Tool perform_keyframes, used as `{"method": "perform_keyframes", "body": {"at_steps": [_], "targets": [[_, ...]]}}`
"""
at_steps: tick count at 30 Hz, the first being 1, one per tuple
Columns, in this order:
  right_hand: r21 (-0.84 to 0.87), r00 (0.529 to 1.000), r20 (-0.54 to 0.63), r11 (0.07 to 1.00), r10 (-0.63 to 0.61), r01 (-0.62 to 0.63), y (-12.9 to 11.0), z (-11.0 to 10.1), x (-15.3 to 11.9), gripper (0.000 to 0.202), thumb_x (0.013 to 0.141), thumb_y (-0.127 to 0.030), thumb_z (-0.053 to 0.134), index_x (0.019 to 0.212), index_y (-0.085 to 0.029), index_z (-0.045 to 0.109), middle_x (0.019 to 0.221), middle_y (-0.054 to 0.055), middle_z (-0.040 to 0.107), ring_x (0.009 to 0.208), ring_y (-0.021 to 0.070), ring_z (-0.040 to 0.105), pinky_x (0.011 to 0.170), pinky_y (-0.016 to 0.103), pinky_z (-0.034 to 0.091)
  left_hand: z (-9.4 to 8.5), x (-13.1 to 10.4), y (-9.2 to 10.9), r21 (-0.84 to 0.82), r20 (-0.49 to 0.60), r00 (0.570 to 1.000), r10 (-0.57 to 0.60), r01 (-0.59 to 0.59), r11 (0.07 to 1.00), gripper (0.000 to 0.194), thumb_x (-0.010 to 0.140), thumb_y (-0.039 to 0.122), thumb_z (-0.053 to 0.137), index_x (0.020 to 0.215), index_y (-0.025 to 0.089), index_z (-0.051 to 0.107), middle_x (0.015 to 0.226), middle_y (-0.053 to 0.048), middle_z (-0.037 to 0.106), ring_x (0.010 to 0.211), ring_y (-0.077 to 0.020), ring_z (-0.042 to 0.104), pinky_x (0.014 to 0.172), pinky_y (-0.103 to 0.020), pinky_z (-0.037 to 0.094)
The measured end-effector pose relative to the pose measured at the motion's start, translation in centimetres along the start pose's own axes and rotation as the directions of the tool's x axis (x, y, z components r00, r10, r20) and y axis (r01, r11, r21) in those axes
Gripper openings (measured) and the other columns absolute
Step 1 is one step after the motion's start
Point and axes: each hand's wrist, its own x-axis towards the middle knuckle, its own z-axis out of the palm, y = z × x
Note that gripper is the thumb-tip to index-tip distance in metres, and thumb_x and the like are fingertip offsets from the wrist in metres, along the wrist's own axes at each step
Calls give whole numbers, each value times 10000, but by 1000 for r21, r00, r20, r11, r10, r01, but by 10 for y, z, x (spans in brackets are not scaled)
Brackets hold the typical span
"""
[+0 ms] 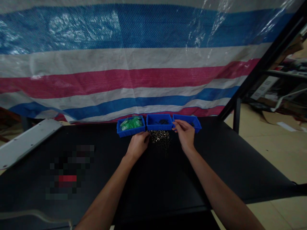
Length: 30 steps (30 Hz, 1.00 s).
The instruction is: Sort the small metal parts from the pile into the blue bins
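Observation:
A pile of small metal pieces (159, 136), some shiny and ring-like, lies on the black table in front of three blue bins. My left hand (138, 145) rests at the pile's left edge with its fingers curled together; what they hold, if anything, is hidden. Thumb and fingertips pinched, my right hand (186, 133) is at the front of the right blue bin (198, 127) and covers part of it. Anything in that pinch is too small to name. The middle blue bin (153, 127) contains small dark pieces, and the left blue bin (130, 132) holds green and clear plastic packets.
A striped plastic sheet (134, 78) hangs behind the bins. On the black table (163, 188) lies a long white panel (28, 142) at the far left, near a pixelated patch. A black frame post (237, 116) stands at the right, with cluttered shelves beyond.

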Motion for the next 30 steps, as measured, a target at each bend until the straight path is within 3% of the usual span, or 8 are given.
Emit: {"method": "perform_keyframes", "body": {"at_steps": [4, 8, 13, 18, 25, 30], "targets": [[-14, 993, 118, 1000, -8, 10, -1, 3, -5, 309, 742, -415, 712, 913, -159, 735, 822, 81, 763, 549, 163, 662, 525, 289, 540, 3, 1, -1, -146, -86, 996, -13, 0, 989, 210, 842, 123, 624, 1017, 205, 705, 937, -57, 739, 848, -226, 706, 804, -347, 569], [-33, 940, 340, 999, -9, 22, -3, 6, -12, 302, 751, -393, 714, 946, -163, 738, 740, 56, 743, 544, 155, 656, 559, 288, 545, 3, 3, 5, -449, -166, 974, -154, 65, 891, 154, 804, 161, 687, 956, 172, 709, 923, -63, 753, 819, -211, 721, 805, -355, 592], [-80, 818, 575, 992, -33, 97, -6, 9, -23, 324, 734, -348, 750, 1012, -183, 752, 811, 55, 760, 693, 186, 714, 663, 306, 563, 3, 7, 11, -759, -98, 955, -278, 109, 642, 272, 722, 265, 780, 946, 134, 697, 888, -78, 752, 815, -202, 728, 803, -335, 602], [-33, 793, 610, 999, 7, 16, -5, 12, -29, 273, 732, -381, 759, 905, -171, 775, 846, 80, 779, 720, 206, 734, 694, 335, 592, 5, 7, 13, -833, -9, 957, -288, 153, 532, 335, 668, 290, 818, 931, 124, 692, 824, -72, 746, 771, -195, 724, 745, -307, 601], [-5, 785, 619, 1000, 11, -10, -3, 13, -27, 242, 718, -393, 766, 838, -184, 781, 793, 64, 776, 652, 194, 724, 677, 342, 601, 5, 6, 15, -827, -2, 962, -274, 152, 541, 328, 674, 327, 822, 905, 131, 696, 841, -73, 747, 783, -198, 721, 761, -309, 596], [3, 847, 531, 1000, 14, -19, -3, 12, -22, 194, 710, -363, 766, 803, -193, 779, 761, 51, 770, 670, 211, 729, 712, 355, 604, 3, 4, 14, -653, -82, 979, -187, 89, 752, 189, 847, 336, 666, 928, 174, 719, 911, -58, 758, 835, -211, 727, 805, -330, 591]]}}
